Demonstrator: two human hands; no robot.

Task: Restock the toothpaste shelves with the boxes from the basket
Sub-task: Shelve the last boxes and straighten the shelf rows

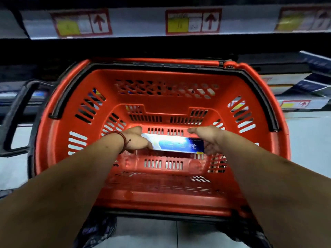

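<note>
**Clasping a box low in the basket**

Could snag on the way up: with both forearms dipped over the near rim of the red basket (pixel 161 206), risks catching an end of the toothpaste box (pixel 175 144) on the slotted side walls if raised tilted. Might also slip, held only by its two ends, if released early on either side. Farther out, could knock against the shelf edge (pixel 143 22) overhead, dark beneath its price labels (pixel 193 21), if swung up too fast.

Reaches in with both arms nearly straight, meeting at the middle of the basket floor. Left grip (pixel 136 140), red cord bracelet (pixel 123 138) at the wrist, pinches the box's left end, thumb above and fingers wrapped over the front. Right grip (pixel 209 140) clasps the right end, thumb stretched along the upper edge, fingers curled beneath. Holds the box level, lengthwise across the basket, at or just above the floor; cannot tell whether touching. Beyond the far right corner, more boxes (pixel 304 85) lying on a lower shelf.
</note>
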